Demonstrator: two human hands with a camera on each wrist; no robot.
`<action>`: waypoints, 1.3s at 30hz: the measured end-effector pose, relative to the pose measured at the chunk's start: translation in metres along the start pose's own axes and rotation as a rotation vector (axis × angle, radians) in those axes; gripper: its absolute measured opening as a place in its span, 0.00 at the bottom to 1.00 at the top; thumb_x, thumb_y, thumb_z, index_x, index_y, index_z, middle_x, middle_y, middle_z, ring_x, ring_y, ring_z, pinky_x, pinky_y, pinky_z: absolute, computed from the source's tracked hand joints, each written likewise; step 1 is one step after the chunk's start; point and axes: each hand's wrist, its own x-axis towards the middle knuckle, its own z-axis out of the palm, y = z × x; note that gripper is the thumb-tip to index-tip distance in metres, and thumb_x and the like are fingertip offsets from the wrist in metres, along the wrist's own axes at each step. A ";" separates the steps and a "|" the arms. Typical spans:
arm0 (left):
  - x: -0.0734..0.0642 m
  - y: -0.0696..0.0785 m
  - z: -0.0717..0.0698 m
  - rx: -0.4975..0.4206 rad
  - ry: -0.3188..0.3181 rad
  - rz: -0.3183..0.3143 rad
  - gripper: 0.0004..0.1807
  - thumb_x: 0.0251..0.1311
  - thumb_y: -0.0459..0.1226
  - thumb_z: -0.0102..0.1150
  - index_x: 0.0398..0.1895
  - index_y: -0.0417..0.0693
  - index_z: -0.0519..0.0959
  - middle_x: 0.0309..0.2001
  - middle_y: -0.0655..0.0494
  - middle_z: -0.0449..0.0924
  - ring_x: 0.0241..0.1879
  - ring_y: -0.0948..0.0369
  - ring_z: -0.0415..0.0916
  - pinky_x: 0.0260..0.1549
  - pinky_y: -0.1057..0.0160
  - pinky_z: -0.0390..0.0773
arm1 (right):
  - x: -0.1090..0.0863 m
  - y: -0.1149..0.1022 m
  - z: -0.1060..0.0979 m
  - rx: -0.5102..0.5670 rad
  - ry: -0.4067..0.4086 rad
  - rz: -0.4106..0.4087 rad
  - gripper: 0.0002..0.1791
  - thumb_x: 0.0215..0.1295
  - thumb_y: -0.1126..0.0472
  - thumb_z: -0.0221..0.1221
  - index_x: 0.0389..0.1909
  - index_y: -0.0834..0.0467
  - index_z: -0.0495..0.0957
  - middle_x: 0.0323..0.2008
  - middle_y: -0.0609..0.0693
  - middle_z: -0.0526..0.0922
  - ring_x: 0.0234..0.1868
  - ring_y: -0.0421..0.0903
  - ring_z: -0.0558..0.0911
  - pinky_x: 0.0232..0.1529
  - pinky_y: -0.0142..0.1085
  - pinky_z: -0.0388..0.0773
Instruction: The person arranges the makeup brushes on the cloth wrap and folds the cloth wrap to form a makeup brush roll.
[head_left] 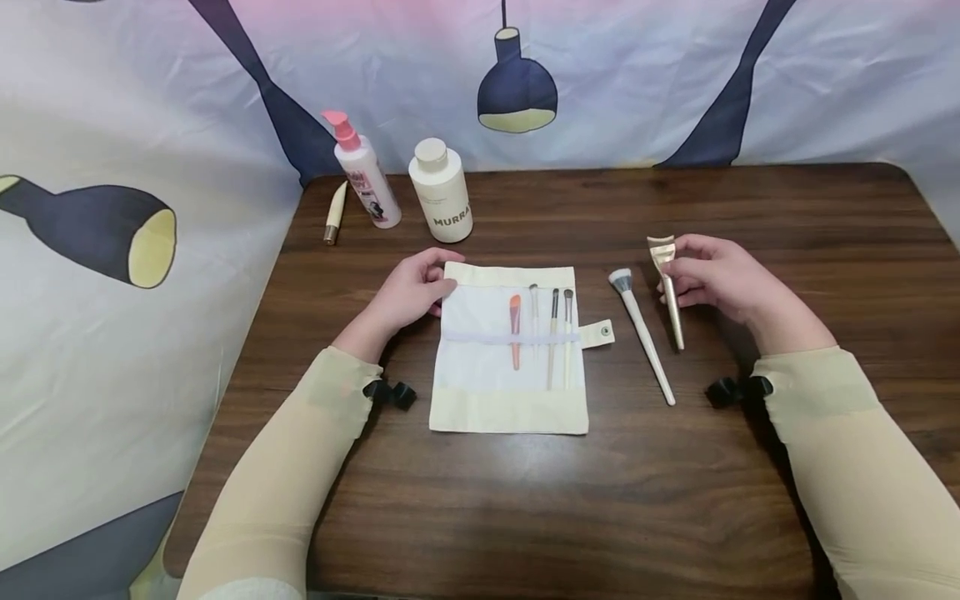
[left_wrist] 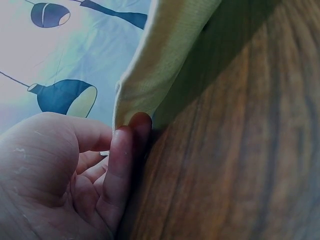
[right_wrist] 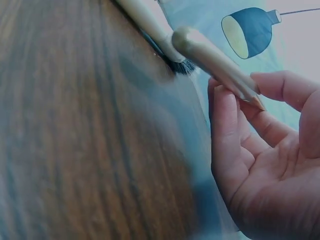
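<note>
My left hand (head_left: 412, 289) pinches the upper left edge of a cream cloth brush roll (head_left: 480, 412), which lies unfolded on the table. In the left wrist view the roll's edge (left_wrist: 157, 65) stands up from the wood between thumb and fingers. Several small makeup brushes sit under the roll's elastic band, among them a pink one (head_left: 515, 321). A gold makeup brush (head_left: 672, 312) with a flat, wide head is between the thumb and fingers of my right hand (head_left: 716, 275), its handle pointing toward me. Between roll and hand lies a white-handled makeup brush (head_left: 647, 343) with fluffy bristles.
Toward the back left of the brown table (head_left: 510, 517) stand a white bottle with a pink pump (head_left: 370, 183) and a white capped bottle (head_left: 442, 196). A cream tube (head_left: 336, 212) lies beside them. The roll's snap strap (head_left: 597, 334) sticks out to the right.
</note>
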 end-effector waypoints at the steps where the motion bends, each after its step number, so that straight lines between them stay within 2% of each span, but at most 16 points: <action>1: 0.000 0.001 0.000 0.001 0.007 0.008 0.20 0.72 0.34 0.58 0.65 0.52 0.77 0.25 0.51 0.72 0.30 0.57 0.79 0.27 0.60 0.85 | 0.000 -0.001 0.000 0.026 0.002 -0.013 0.05 0.76 0.66 0.56 0.44 0.51 0.77 0.28 0.49 0.88 0.30 0.45 0.89 0.32 0.37 0.86; 7: 0.001 0.001 -0.001 -0.008 -0.006 -0.004 0.19 0.73 0.34 0.57 0.65 0.53 0.77 0.25 0.51 0.73 0.31 0.57 0.80 0.27 0.59 0.86 | -0.002 -0.004 0.005 0.192 -0.018 -0.031 0.05 0.76 0.66 0.57 0.41 0.53 0.78 0.28 0.51 0.88 0.29 0.46 0.89 0.31 0.36 0.86; 11: 0.001 0.000 0.000 -0.012 -0.011 0.012 0.20 0.73 0.34 0.57 0.66 0.51 0.77 0.25 0.51 0.73 0.31 0.58 0.81 0.27 0.60 0.86 | -0.002 -0.005 0.010 0.246 0.009 -0.040 0.04 0.75 0.65 0.59 0.38 0.54 0.79 0.29 0.51 0.88 0.29 0.47 0.89 0.31 0.37 0.86; 14: 0.001 0.000 0.001 -0.021 -0.001 0.024 0.20 0.73 0.33 0.57 0.65 0.51 0.77 0.25 0.52 0.72 0.31 0.58 0.81 0.26 0.60 0.85 | -0.001 -0.005 0.013 0.245 0.025 -0.043 0.05 0.75 0.64 0.60 0.36 0.55 0.78 0.28 0.51 0.88 0.29 0.47 0.89 0.31 0.36 0.86; 20: -0.001 -0.002 0.003 -0.020 -0.028 -0.017 0.20 0.73 0.34 0.57 0.66 0.52 0.77 0.25 0.52 0.73 0.32 0.58 0.81 0.28 0.59 0.86 | -0.002 -0.001 0.020 0.275 0.030 -0.030 0.07 0.76 0.65 0.59 0.34 0.55 0.77 0.28 0.50 0.87 0.29 0.47 0.89 0.33 0.35 0.87; 26: -0.003 0.002 0.001 -0.012 0.004 0.009 0.19 0.72 0.34 0.57 0.65 0.52 0.77 0.24 0.53 0.69 0.30 0.58 0.78 0.27 0.60 0.85 | 0.003 -0.004 0.030 0.261 0.025 -0.049 0.04 0.74 0.62 0.61 0.37 0.56 0.77 0.30 0.52 0.88 0.30 0.47 0.89 0.34 0.35 0.87; 32: -0.003 0.003 0.004 -0.015 -0.022 -0.002 0.20 0.73 0.34 0.57 0.66 0.51 0.76 0.24 0.54 0.70 0.32 0.59 0.80 0.28 0.60 0.86 | 0.001 -0.003 0.041 0.245 0.014 -0.031 0.05 0.75 0.62 0.61 0.36 0.55 0.77 0.29 0.53 0.88 0.29 0.47 0.89 0.32 0.34 0.86; 39: -0.002 0.000 0.002 -0.011 -0.006 0.005 0.20 0.73 0.34 0.57 0.65 0.52 0.77 0.24 0.53 0.69 0.32 0.57 0.80 0.27 0.59 0.85 | 0.008 -0.014 0.058 0.234 0.003 -0.067 0.08 0.74 0.60 0.62 0.35 0.57 0.75 0.30 0.54 0.89 0.30 0.47 0.89 0.31 0.34 0.86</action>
